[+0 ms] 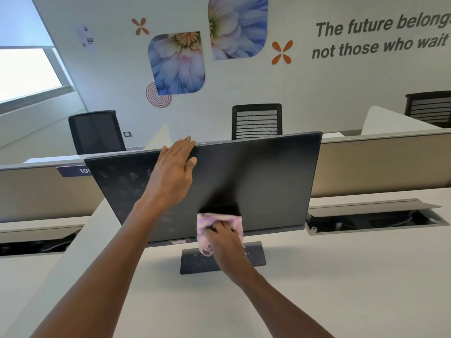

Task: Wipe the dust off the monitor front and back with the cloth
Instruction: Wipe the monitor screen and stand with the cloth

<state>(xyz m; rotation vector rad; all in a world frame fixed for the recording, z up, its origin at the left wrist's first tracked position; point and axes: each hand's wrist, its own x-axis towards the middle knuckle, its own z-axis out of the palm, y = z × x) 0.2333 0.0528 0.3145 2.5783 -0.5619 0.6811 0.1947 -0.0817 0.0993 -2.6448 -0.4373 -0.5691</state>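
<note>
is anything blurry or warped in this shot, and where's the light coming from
Head view: the pink cloth and the right hand gripping it are motion-smeared against the black flat monitor; the left hand on the monitor's top edge is sharp. Wide-angle distortion tilts the wall and bends the desk dividers. Daylight enters from the bright window at upper left; dusty smudges show on the screen's left side.

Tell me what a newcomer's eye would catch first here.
The dark monitor at centre, its screen smudged with dusty fingerprints on the left half. The right hand presses a pink cloth against the screen's lower edge, while the left hand rests on its top edge. Behind, blue flower murals.
</note>
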